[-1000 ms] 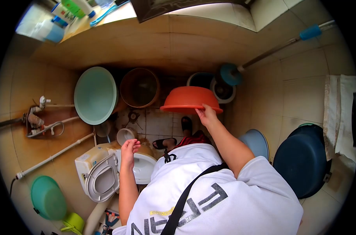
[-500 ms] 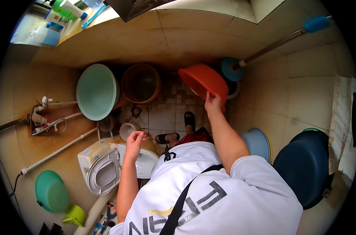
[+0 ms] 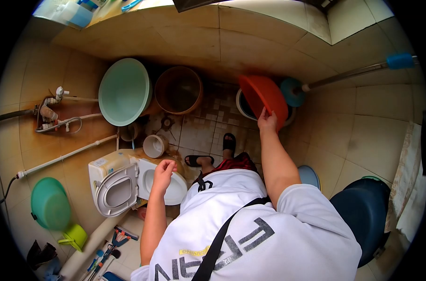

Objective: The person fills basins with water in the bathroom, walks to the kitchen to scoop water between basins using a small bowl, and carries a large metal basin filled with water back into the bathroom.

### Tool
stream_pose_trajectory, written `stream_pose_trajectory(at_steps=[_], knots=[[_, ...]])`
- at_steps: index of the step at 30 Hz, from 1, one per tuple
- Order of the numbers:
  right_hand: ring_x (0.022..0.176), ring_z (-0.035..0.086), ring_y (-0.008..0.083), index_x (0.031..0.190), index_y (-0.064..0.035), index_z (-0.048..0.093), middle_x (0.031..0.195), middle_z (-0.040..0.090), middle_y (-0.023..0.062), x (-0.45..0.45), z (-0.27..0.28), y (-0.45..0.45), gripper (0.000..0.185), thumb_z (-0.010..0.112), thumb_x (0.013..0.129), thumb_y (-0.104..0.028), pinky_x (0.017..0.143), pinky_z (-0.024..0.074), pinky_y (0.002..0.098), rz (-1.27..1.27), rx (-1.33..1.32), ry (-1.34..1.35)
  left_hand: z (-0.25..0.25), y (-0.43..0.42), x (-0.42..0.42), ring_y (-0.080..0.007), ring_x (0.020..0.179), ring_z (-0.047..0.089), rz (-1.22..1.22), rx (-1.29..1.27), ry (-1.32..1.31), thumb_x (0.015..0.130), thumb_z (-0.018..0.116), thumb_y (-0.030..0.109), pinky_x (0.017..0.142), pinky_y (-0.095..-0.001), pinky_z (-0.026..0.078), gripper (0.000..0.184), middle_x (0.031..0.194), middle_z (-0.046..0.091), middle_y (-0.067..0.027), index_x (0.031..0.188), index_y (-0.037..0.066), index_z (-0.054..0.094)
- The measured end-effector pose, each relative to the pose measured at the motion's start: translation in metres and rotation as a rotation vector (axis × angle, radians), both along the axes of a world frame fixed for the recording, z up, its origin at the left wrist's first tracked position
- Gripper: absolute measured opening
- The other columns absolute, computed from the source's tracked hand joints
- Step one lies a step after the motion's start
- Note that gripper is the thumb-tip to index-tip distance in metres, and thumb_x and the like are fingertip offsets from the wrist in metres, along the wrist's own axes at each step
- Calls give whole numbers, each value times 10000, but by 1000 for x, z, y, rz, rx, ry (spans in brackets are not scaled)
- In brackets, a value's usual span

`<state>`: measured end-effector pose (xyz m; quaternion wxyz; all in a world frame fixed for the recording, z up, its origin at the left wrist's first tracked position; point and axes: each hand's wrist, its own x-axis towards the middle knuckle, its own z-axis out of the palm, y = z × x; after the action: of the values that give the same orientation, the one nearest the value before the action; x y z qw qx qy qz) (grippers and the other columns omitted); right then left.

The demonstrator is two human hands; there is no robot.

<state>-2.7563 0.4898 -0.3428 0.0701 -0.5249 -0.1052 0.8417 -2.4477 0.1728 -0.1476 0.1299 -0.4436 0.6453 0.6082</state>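
My right hand (image 3: 267,121) grips the near rim of a red plastic basin (image 3: 265,96). The basin is tilted on its side, partly in front of a dark-mouthed bucket with a white rim (image 3: 243,107). Just beyond the basin stands a mop with a round turquoise head (image 3: 292,92). My left hand (image 3: 164,174) hovers over the toilet bowl (image 3: 177,188), its fingers curled together and nothing visible in them. A small whitish pail (image 3: 155,146) is on the floor a little beyond that hand.
A large pale green basin (image 3: 125,92) and a brown bucket (image 3: 178,91) stand along the far wall. The raised toilet lid (image 3: 117,191) and water pipes (image 3: 67,156) are at the left. To the right are a dark blue tub (image 3: 363,213) and a light blue basin (image 3: 309,177).
The camera view has shifted, showing more of the bucket with the white rim behind the red basin. My right hand keeps its hold on the red basin, and my left hand stays curled.
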Motion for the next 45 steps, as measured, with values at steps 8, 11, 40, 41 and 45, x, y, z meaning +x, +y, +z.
stream_pose_trajectory(at_steps=[8,11,40,41,45], knots=[[1124,563,305,1269,0,472,1242,544,176,-6,-27,9,393,536,970,-247,894,567,397,163,-88,2,1,2,-4,-109,796,593,-20,-30,40,938,598,193,735,-248,467,193,878,642,-30,991,8,611],[1134,558,313,1264,2,478,1251,541,183,-7,-27,14,429,573,950,-276,902,557,412,212,-110,-24,1,0,-3,-109,788,594,-19,-35,25,937,593,185,740,-247,472,189,877,644,-34,991,4,612],[776,633,145,1101,-90,544,995,642,55,76,39,-128,379,707,858,-330,606,496,266,1699,500,-57,-20,-64,91,-120,764,610,222,-122,129,901,634,192,718,-267,480,187,852,640,-35,951,12,629],[778,633,143,1095,-92,543,995,643,54,79,44,-141,367,703,861,-325,609,497,264,1742,517,-33,-21,-72,99,-122,764,611,260,-105,128,902,633,192,720,-268,480,186,853,640,-36,947,12,629],[790,637,141,1068,-110,542,980,648,49,91,57,-193,290,663,881,-297,626,500,277,1900,571,20,-41,-103,149,-136,771,619,356,-64,126,907,618,186,730,-269,478,182,855,638,-41,951,10,622]])
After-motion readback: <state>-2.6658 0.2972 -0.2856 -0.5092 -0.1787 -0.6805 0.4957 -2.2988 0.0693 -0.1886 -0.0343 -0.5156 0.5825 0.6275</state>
